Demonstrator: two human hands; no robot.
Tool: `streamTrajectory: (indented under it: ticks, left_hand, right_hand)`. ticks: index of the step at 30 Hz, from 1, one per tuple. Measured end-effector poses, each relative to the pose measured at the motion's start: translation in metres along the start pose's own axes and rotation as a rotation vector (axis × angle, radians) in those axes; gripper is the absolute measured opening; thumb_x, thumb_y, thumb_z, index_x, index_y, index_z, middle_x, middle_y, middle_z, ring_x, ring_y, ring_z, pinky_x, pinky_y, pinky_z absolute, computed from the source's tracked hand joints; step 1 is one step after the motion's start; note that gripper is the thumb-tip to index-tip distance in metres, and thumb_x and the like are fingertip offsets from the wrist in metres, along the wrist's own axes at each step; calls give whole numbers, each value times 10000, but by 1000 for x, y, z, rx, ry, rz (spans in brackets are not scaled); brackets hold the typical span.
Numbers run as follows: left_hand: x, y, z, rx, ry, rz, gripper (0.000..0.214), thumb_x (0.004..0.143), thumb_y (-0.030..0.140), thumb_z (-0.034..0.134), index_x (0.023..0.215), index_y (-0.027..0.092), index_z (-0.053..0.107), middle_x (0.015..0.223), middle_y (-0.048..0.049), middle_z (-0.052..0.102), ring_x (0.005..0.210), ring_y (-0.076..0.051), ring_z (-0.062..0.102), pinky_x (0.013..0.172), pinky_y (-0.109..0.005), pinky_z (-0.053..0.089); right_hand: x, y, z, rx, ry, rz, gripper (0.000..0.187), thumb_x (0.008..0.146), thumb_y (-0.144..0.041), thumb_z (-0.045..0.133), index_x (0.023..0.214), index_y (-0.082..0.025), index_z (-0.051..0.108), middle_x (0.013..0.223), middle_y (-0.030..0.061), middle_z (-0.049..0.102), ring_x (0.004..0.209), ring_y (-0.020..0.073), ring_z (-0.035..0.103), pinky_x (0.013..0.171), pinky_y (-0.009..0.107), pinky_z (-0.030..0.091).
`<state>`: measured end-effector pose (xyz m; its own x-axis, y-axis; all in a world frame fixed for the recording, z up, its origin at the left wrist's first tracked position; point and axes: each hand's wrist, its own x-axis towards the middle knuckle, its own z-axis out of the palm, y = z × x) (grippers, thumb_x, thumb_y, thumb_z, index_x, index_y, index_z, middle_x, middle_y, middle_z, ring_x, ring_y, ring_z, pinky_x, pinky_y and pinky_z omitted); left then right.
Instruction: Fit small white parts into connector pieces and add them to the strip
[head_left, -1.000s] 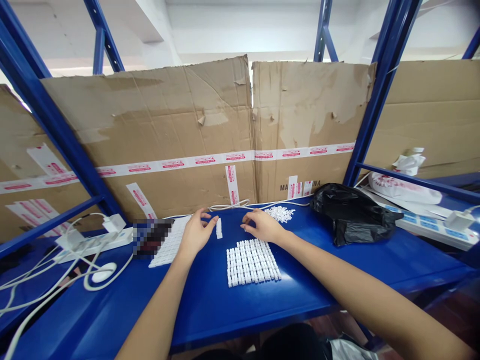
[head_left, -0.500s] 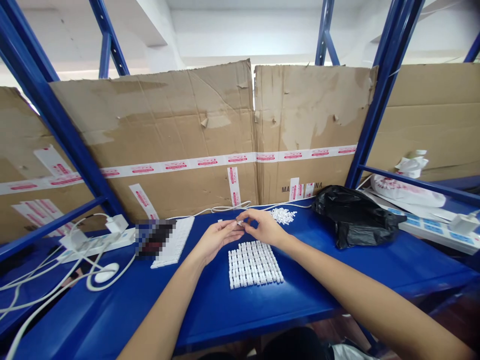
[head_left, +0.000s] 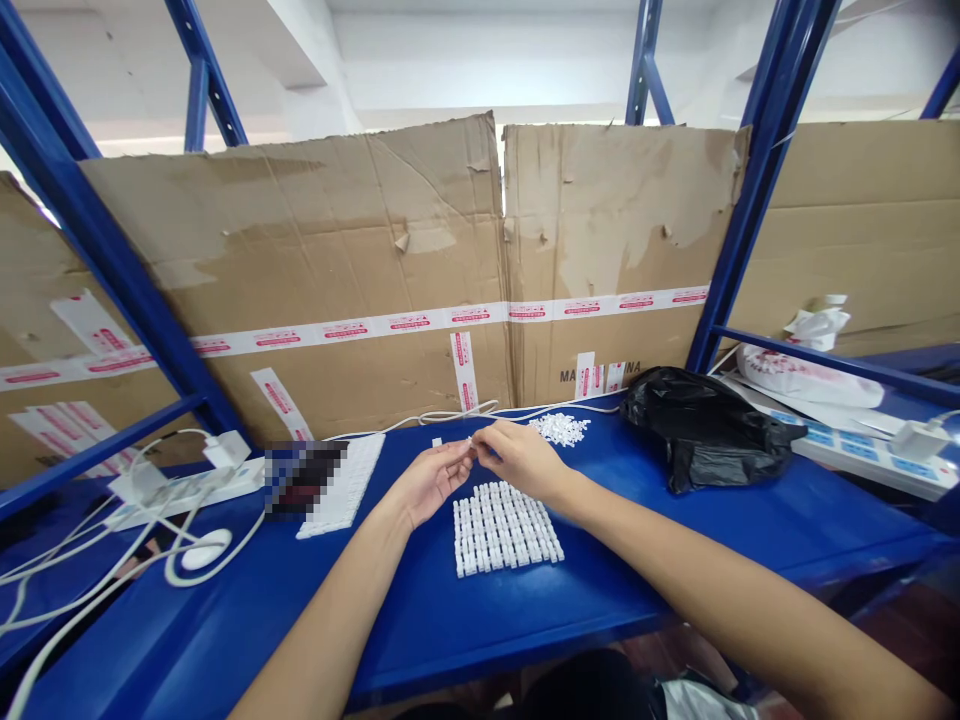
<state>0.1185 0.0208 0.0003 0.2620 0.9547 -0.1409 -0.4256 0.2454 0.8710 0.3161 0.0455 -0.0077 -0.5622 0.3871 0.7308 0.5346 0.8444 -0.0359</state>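
My left hand [head_left: 431,482] and my right hand [head_left: 519,460] meet above the blue shelf [head_left: 465,610], fingertips pinched together on a small white plastic piece [head_left: 470,441]. Just below them lies a block of white pieces in neat rows [head_left: 504,527]. A loose heap of small white parts [head_left: 560,428] sits behind my right hand. One white bit [head_left: 436,441] lies on the shelf near my left fingers. A white strip of pieces [head_left: 341,484] lies to the left.
A crumpled black bag [head_left: 705,428] rests at the right. White power strips with cables [head_left: 176,487] lie at the left, another strip [head_left: 862,450] at the far right. Torn cardboard sheets [head_left: 420,270] wall the back between blue rack posts [head_left: 750,190].
A second ago my hands were apart and down on the shelf, the left beside a short white strip. They have risen and come together, pinching a small white piece between them.
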Motion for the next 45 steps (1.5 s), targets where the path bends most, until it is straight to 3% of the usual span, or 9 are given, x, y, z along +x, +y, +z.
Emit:
streamTrajectory:
  ticks: [5, 9, 13, 16, 21, 27, 34, 39, 45]
  left_hand:
    - [2, 2, 1, -32, 10, -3, 46, 838, 48, 762, 858, 87, 779, 831, -73, 741, 669, -62, 641, 643, -133, 549]
    - [1, -1, -1, 52, 42, -20, 109, 823, 104, 804, 929, 90, 784, 997, -143, 782, 699, -73, 650, 690, -162, 562]
    - [1, -4, -4, 259, 77, 192, 322, 760, 258, 885, 1037, 148, 762, 1050, -130, 790, 798, -137, 699, 748, -246, 567]
    - [5, -6, -4, 505, 101, 404, 420, 734, 348, 888, 1091, 178, 747, 1015, -99, 790, 858, -187, 721, 777, -298, 562]
    - [7, -9, -1, 694, 120, 563, 331, 770, 362, 837, 1049, 202, 757, 986, -70, 782, 904, -207, 721, 865, -333, 557]
    - [-3, -6, 7, 845, 183, 700, 202, 757, 325, 837, 939, 240, 807, 1009, -70, 764, 760, -195, 655, 676, -302, 510]
    - [-7, -5, 9, 1097, 214, 801, 180, 847, 279, 750, 1014, 253, 810, 1080, -68, 751, 720, -175, 598, 684, -307, 506]
    - [-9, -7, 10, 1071, 189, 850, 166, 833, 254, 765, 989, 265, 819, 949, -54, 735, 757, -194, 607, 746, -317, 499]
    - [-11, -5, 15, 1076, 214, 820, 161, 799, 260, 774, 954, 262, 817, 848, -42, 699, 724, -195, 579, 725, -312, 488]
  right_hand:
    - [6, 4, 2, -105, -40, -34, 130, 1025, -192, 521, 962, -180, 633, 890, 66, 689, 855, 181, 609, 748, 284, 435]
    - [12, 20, -7, -209, -76, 214, 133, 1009, -155, 509, 1006, -176, 640, 900, 69, 695, 822, 176, 610, 741, 279, 414]
    - [3, 48, -24, -369, -299, 468, 149, 992, -138, 523, 1054, -162, 657, 901, 102, 710, 832, 210, 619, 709, 290, 401]
    - [-8, 62, -31, -456, -428, 533, 181, 994, -116, 506, 1034, -127, 682, 890, 151, 723, 975, 263, 603, 745, 302, 414]
    - [-6, 48, -27, -234, -269, 423, 270, 1049, -234, 486, 929, -146, 711, 905, 113, 739, 930, 238, 593, 820, 316, 431]
    - [3, 6, -10, 154, -66, 186, 217, 1024, -208, 513, 917, -173, 698, 861, 49, 725, 826, 183, 595, 792, 307, 444]
    - [1, -1, -6, 178, -18, 180, 186, 971, -179, 551, 831, -181, 673, 776, 29, 695, 781, 174, 572, 750, 295, 434]
    - [2, -5, -2, 153, 9, 209, 177, 911, -155, 605, 740, -183, 639, 741, 24, 686, 758, 170, 571, 744, 290, 433]
    - [7, -3, 0, 27, -51, 253, 176, 855, -123, 624, 693, -187, 649, 701, 29, 684, 728, 174, 588, 724, 286, 436]
